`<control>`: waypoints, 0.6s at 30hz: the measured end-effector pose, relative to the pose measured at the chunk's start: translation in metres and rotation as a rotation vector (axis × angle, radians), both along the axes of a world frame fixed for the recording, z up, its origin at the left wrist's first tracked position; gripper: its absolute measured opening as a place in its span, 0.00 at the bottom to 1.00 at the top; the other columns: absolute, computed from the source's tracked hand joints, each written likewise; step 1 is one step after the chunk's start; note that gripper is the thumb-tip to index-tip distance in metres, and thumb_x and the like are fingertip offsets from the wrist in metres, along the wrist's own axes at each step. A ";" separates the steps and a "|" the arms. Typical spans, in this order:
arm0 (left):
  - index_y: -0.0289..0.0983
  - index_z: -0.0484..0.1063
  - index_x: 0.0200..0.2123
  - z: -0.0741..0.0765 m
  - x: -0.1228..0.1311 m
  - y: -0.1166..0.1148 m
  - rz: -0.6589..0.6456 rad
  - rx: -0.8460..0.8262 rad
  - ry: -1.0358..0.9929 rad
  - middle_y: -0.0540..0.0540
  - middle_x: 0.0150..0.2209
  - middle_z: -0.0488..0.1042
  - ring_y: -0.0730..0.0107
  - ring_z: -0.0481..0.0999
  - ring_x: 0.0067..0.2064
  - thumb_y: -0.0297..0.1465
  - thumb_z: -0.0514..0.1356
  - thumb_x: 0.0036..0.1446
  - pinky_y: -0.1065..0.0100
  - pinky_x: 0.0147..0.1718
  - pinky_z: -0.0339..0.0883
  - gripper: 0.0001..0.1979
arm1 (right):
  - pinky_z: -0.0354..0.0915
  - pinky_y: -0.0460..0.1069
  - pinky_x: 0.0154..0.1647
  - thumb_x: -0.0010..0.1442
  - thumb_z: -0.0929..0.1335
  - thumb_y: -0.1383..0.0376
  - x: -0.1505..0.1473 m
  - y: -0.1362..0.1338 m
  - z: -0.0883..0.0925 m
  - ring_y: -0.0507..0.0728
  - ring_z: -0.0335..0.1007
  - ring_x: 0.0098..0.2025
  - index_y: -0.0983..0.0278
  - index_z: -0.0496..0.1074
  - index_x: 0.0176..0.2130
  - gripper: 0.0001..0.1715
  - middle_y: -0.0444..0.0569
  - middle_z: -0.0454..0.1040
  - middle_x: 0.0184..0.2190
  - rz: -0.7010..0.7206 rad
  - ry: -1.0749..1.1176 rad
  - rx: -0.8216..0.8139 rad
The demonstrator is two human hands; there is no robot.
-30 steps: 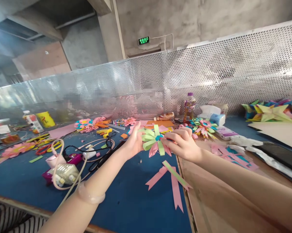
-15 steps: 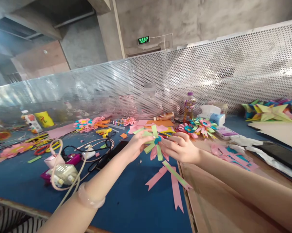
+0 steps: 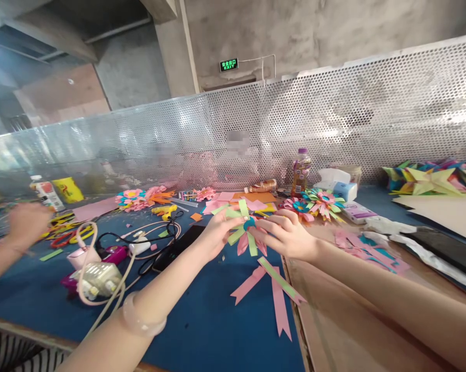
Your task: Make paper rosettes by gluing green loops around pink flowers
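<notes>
Between my two hands is a paper flower (image 3: 238,237) with light green and pink petals and a blue centre. My left hand (image 3: 220,231) grips its left side, thumb by the blue middle. From the right, my right hand (image 3: 289,235) has its fingers closed on the flower near the centre; the fingertips are partly hidden behind petals. Just below, several notched pink paper strips (image 3: 281,305) lie on the blue table (image 3: 213,320), one with a green stripe on it.
Another person's hand (image 3: 28,227) reaches in at the left, near scissors. Cables and a power adapter (image 3: 101,279) lie left of my arm. A yellow glue gun (image 3: 164,211), finished paper flowers (image 3: 324,203), a drink bottle (image 3: 301,173) and tissues (image 3: 345,190) stand further back. Cardboard (image 3: 334,315) covers the right.
Another person's hand has come in at the left, over where a pink paper flower lay. My hands stay on the paper flower, almost unmoved; the view has shifted slightly.
</notes>
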State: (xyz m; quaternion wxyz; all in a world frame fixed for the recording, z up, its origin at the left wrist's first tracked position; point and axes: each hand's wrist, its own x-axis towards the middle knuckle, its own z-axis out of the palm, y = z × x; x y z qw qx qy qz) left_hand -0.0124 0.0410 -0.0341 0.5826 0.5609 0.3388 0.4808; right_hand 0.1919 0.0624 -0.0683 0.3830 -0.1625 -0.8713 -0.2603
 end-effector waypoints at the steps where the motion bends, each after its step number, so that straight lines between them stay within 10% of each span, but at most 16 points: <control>1: 0.35 0.73 0.38 0.000 0.000 0.000 0.012 0.004 0.001 0.47 0.35 0.75 0.74 0.73 0.33 0.30 0.64 0.50 0.73 0.30 0.63 0.10 | 0.55 0.55 0.46 0.58 0.63 0.73 0.000 0.001 -0.001 0.56 0.64 0.44 0.49 0.66 0.49 0.24 0.43 0.74 0.44 0.002 0.043 0.011; 4: 0.37 0.73 0.39 0.001 -0.002 0.001 0.084 0.010 0.015 0.48 0.35 0.75 0.72 0.73 0.33 0.30 0.64 0.50 0.72 0.29 0.63 0.11 | 0.56 0.57 0.45 0.54 0.62 0.74 -0.004 0.000 0.002 0.60 0.62 0.44 0.58 0.64 0.51 0.25 0.51 0.72 0.45 -0.011 0.255 -0.082; 9: 0.36 0.71 0.44 0.004 0.001 -0.002 0.146 0.108 0.043 0.46 0.38 0.74 0.68 0.74 0.39 0.29 0.65 0.47 0.67 0.38 0.66 0.18 | 0.56 0.59 0.47 0.57 0.62 0.63 -0.024 -0.011 0.022 0.61 0.61 0.44 0.59 0.70 0.35 0.08 0.48 0.71 0.36 -0.020 0.546 -0.718; 18: 0.40 0.65 0.52 -0.002 0.001 -0.004 0.174 0.195 0.120 0.46 0.39 0.74 0.66 0.73 0.41 0.30 0.65 0.48 0.67 0.39 0.65 0.26 | 0.56 0.49 0.32 0.52 0.67 0.54 -0.038 -0.018 0.026 0.53 0.62 0.31 0.63 0.70 0.33 0.15 0.45 0.71 0.30 0.146 0.731 -1.435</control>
